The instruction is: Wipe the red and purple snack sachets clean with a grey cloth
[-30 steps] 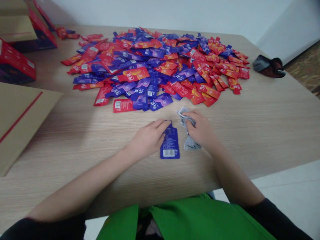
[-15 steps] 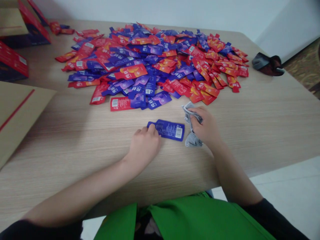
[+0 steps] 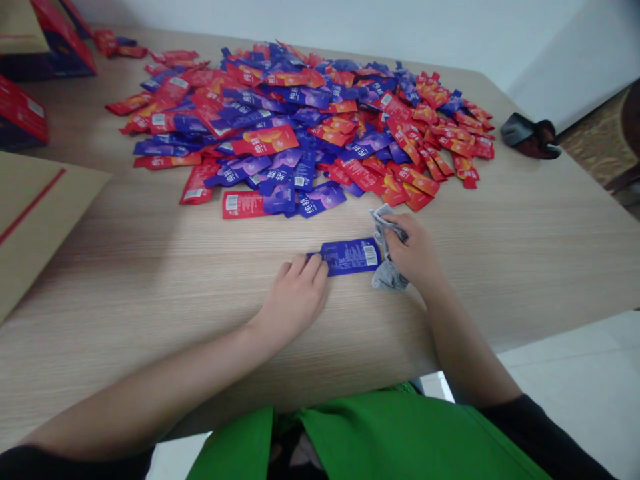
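Observation:
A blue sachet lies flat on the wooden table, its barcode end toward the right. My left hand rests on the table with its fingertips pressing the sachet's left end. My right hand is closed round a crumpled grey cloth just right of the sachet, the cloth touching its barcode end. Beyond both hands spreads a big heap of red and blue sachets.
A flat cardboard sheet with a red stripe lies at the left edge. Red and dark boxes stand at the far left corner. A dark bundle of cloth sits near the table's right edge.
The blue sachet has turned from pointing away from me to lying sideways. My left hand slid from its top to its left end; my right hand with the cloth stayed beside it.

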A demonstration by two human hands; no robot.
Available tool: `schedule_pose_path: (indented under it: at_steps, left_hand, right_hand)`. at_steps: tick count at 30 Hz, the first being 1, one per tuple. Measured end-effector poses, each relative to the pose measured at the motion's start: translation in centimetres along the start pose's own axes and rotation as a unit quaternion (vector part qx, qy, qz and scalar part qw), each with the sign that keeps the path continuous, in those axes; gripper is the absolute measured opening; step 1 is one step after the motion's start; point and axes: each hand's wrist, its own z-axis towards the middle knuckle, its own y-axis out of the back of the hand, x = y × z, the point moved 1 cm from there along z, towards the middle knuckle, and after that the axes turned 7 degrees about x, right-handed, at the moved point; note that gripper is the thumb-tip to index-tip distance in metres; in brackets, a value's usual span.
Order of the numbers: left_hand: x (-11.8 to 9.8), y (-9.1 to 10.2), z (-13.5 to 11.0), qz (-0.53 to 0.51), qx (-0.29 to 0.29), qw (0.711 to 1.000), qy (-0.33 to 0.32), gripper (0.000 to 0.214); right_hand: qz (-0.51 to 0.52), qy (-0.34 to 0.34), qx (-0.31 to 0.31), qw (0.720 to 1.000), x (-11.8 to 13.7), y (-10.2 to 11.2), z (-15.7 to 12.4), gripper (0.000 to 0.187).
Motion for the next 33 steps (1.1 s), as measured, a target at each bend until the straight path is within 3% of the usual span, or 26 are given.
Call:
schedule_pose_path:
  at_steps: [5, 8, 10, 13, 16, 21, 27, 30, 33]
  left_hand:
    - [-0.2, -0.7, -0.7, 0.027, -0.006, 1.0, -0.006, 0.045]
    - [-0.2, -0.9, -0.8, 0.011, -0.02, 1.0, -0.001, 0.045]
    - [-0.1, -1.1, -0.8, -0.006, -0.035, 0.999, 0.0, 0.044]
    - [0.2, -1.3, -0.7, -0.002, -0.044, 0.999, -0.004, 0.043]
    - [0.3, -1.2, -0.5, 0.014, -0.017, 1.0, -0.017, 0.042]
    - [0.5, -0.6, 0.1, -0.01, 0.007, 1.0, -0.012, 0.051]
    - [0.7, -0.7, 0.0, -0.052, -0.004, 0.999, -0.009, 0.055]
    - [0.6, -0.9, -0.1, -0.06, -0.015, 0.998, -0.01, 0.054]
    - [0.4, -1.1, -0.1, -0.059, -0.026, 0.998, -0.011, 0.053]
  right_hand:
    - [-0.016, 0.023, -0.053, 0.998, 3.2, 0.6, 0.2, 0.026]
    - [-0.047, 0.04, -0.066, 0.996, 6.3, -0.9, -0.1, 0.034]
    - [-0.099, 0.071, 0.005, 0.993, 7.8, -3.3, -0.6, 0.04]
    - [-0.209, 0.139, 0.15, 0.956, 8.3, -6.8, -1.5, 0.046]
    - [-0.265, 0.171, 0.203, 0.927, 7.3, -7.9, -1.9, 0.051]
    - [-0.307, 0.135, 0.168, 0.927, 4.5, -5.3, -1.6, 0.05]
    - [-0.286, 0.059, 0.112, 0.95, -0.5, -1.6, -0.8, 0.047]
    - [-0.226, 0.057, 0.066, 0.97, 0.0, -1.2, 0.1, 0.047]
    - [-0.182, 0.086, 0.027, 0.979, 2.8, -2.9, 0.8, 0.049]
